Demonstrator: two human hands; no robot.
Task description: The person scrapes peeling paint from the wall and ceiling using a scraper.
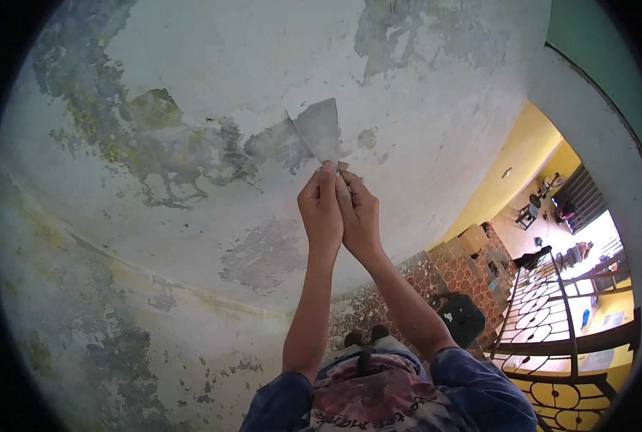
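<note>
My left hand (322, 208) and my right hand (360, 210) are pressed together around the handle of a metal putty knife (320, 127), a wide triangular scraper blade. The blade points away from me and lies against or just in front of the wall (434, 124), which has white paint. Its far edge is at the border of a grey bare patch (278, 144) where paint has come off. Most of the handle is hidden by my fingers. Whether the blade's edge touches the wall cannot be told.
Another peeling wall (191, 345) meets this one at a corner on the left. Paint flakes lie on the patterned floor (353, 308) below. A dark plastic stool (461, 319) stands at the lower right, near a metal railing (542, 313). Cardboard (473, 239) and people are farther off.
</note>
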